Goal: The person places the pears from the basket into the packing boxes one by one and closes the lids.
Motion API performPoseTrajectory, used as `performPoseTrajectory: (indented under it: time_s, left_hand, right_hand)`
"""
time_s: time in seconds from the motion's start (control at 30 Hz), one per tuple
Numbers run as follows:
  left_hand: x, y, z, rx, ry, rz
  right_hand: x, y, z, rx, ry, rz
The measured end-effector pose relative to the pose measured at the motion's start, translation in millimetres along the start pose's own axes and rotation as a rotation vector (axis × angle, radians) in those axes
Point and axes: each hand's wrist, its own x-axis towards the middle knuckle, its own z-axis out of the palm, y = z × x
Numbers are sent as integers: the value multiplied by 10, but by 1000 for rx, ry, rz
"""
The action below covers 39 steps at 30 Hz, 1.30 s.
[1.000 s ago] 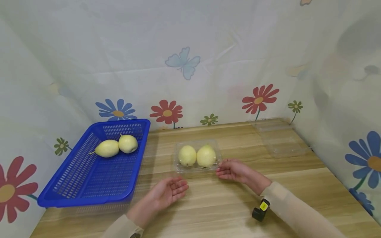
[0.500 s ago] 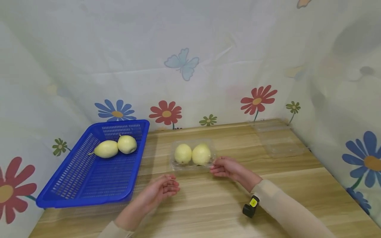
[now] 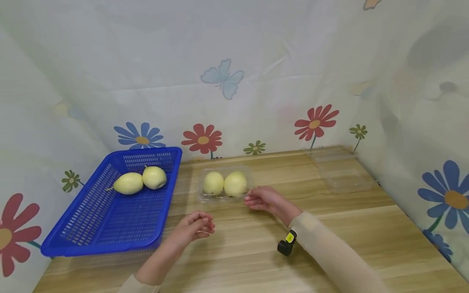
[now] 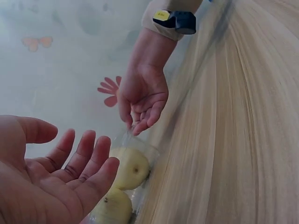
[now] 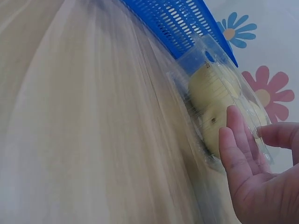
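Observation:
A clear plastic clamshell box point(image 3: 220, 199) with pears point(image 3: 235, 184) inside lies on the table; two of them show in the head view. My right hand point(image 3: 270, 200) pinches the box's near right corner between thumb and fingers, also seen in the right wrist view, where the thumb point(image 5: 275, 134) lies over the box's edge. In front of the box and to its left, my left hand point(image 3: 192, 228) hovers with loosely bent fingers and holds nothing. Its palm faces up in the left wrist view.
At the left stands a blue plastic basket point(image 3: 161, 219) holding two more pears point(image 3: 128, 183). Another clear plastic box point(image 3: 338, 171), hard to make out, lies at the back right. A flower-printed curtain point(image 3: 256, 101) borders the wooden table point(image 3: 329, 228).
The box with pears has slid left, toward the basket, with my right hand at its corner. My left hand has drawn slightly left, its fingers a little more bent.

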Motion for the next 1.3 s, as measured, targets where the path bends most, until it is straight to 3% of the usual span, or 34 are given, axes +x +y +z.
performPoseTrajectory:
  time_s: [0.23,0.67,1.3]
  left_hand:
    - [-42,24,-5,61,5,-2]
    - [-40,47,56,109,-27,82]
    - [-147,46,35,122,-56,65]
  right_hand:
    - [180,-62,106,9,17,12]
    - [397,-111,295,25,99,19]
    - [653,-226,560,96,214,20]
